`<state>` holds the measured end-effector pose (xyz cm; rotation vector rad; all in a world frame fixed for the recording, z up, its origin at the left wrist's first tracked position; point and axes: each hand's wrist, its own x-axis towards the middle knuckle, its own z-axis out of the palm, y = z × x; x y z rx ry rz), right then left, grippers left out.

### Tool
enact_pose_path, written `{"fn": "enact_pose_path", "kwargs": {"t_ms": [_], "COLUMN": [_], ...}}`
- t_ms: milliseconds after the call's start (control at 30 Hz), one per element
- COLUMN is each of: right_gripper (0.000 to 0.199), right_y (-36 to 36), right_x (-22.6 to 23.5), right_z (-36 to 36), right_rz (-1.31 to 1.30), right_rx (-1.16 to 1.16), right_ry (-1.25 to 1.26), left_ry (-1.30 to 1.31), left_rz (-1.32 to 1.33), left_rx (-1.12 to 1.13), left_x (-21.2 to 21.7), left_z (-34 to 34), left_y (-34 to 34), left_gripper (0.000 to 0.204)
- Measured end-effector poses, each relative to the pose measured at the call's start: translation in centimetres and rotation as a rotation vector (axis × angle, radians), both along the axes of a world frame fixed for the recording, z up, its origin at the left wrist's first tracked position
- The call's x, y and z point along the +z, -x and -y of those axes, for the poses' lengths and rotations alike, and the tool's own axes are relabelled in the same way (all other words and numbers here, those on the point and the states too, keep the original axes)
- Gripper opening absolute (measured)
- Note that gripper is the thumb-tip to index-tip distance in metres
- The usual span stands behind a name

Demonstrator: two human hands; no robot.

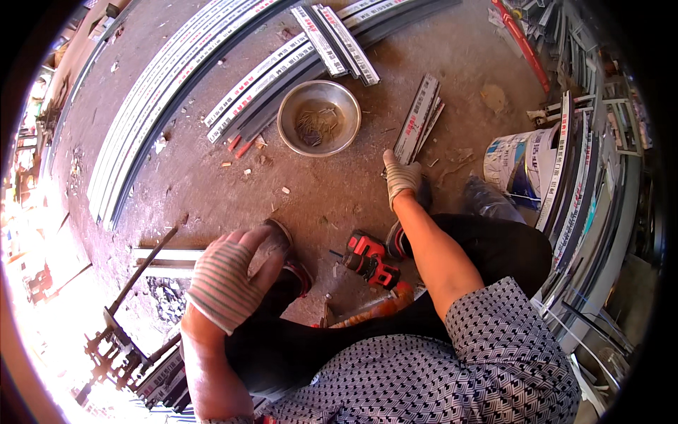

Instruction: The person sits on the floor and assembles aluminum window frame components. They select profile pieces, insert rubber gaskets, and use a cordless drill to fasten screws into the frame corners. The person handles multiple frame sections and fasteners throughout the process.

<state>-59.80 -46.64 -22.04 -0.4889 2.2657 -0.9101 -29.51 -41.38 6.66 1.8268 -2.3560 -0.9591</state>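
Observation:
My right hand (402, 177), in a striped fingerless glove, is closed on the near end of a short metal profile (415, 121) with a printed film. One or more narrower strips lie along that profile's right side. In a matching glove, my left hand (229, 281) hangs above my left knee, fingers stretched and thumb apart, with nothing visible in it. Between my feet a red and black cordless drill (369, 258) rests on the floor. Ahead stands a steel bowl (284, 127) with small metal pieces, probably screws, at its bottom.
Long film-covered profiles (166, 92) lie across the floor at far left, with shorter profiles (337, 44) stacked crosswise at the top. A white and blue bucket (503, 161) and leaning profiles (575, 177) stand at right. A rusty rod (145, 261) rises at left.

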Motion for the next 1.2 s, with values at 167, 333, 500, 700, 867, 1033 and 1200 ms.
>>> {"fn": "enact_pose_path", "kwargs": {"t_ms": [167,333,500,700,867,1033,1200], "right_gripper": [0.075,0.057,0.068,0.083,0.047,0.039,0.033], "right_y": [-2.2,-7.4,-11.4,-13.0,-11.8,-11.4,-11.6], "right_x": [3.2,11.6,16.4,22.1,23.1,23.9,23.5], "right_z": [-1.1,-2.3,-5.4,-8.5,-8.5,-7.6,-7.5], "right_rz": [0.045,0.257,0.398,-0.13,0.295,0.758,0.384], "right_rx": [0.158,0.48,0.731,1.024,1.087,0.955,0.967], "right_ry": [0.367,0.501,0.675,0.534,0.657,0.536,0.469], "left_ry": [0.01,-0.011,-0.066,-0.083,-0.021,-0.141,-0.091], "left_rz": [-0.142,-0.357,-0.746,-1.033,-1.136,-1.174,-1.037], "left_rx": [0.069,0.209,0.403,0.665,0.672,0.685,0.735], "left_x": [-0.1,-0.8,-2.7,-4.1,-4.5,-4.5,-4.8], "left_z": [0.0,0.0,0.5,0.5,0.0,-0.5,-0.2], "left_y": [0.1,0.3,1.9,2.8,2.1,1.6,1.9], "left_gripper": [0.037,0.042,0.052,0.045,0.042,0.049,0.05]}}
